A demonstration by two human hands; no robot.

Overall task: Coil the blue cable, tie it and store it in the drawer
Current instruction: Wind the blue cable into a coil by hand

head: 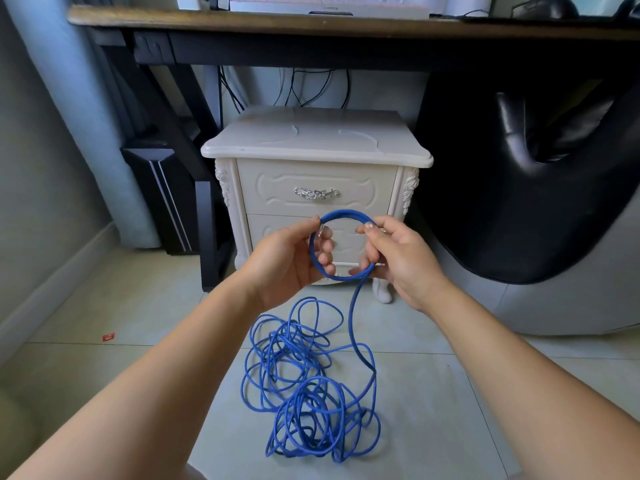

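Observation:
A small round loop of the blue cable [341, 214] is held up between both hands in front of the white nightstand [317, 140]. My left hand [291, 261] grips the loop's left side, with the clear plug end near its fingers. My right hand [394, 254] pinches the loop's right side. From the loop's bottom the cable drops to a loose tangled pile [308, 393] on the tiled floor. The nightstand's upper drawer [317, 183] with a silver handle [316, 193] is closed; the lower drawer is partly hidden behind my hands.
A dark wooden desk [346, 24] spans the back above the nightstand. A black chair [536, 188] stands at the right, a black computer tower [173, 199] at the left. Two white ties [358, 135] lie on the nightstand top. A small red scrap [108, 337] lies on the floor.

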